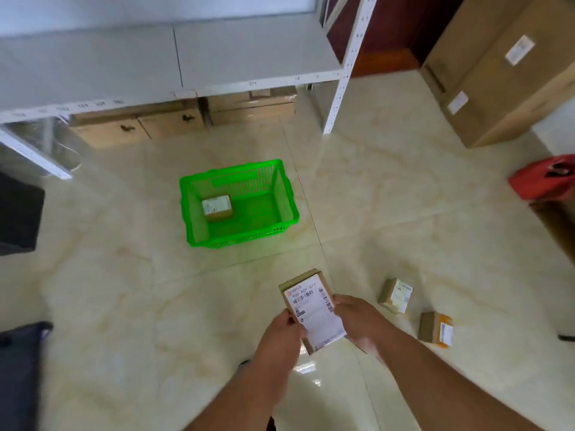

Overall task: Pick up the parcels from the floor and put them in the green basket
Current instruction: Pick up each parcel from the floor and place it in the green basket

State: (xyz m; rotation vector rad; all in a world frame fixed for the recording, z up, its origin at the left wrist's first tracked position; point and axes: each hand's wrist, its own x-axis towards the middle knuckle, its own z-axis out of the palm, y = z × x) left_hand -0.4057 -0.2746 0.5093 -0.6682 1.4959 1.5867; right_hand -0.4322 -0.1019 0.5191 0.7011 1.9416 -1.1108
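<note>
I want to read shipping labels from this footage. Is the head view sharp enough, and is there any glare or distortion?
Head view: held parcel label partly legible; right hand motion-blurred; glare on floor; wide-angle bending of shelf.

Ahead of me stands a white metal shelf point(249, 57). Under it sit brown cartons point(186, 119). Right of the shelf, a tall stack of cardboard boxes point(504, 76) rises, and below that stack lies a red bag point(544, 178).
</note>
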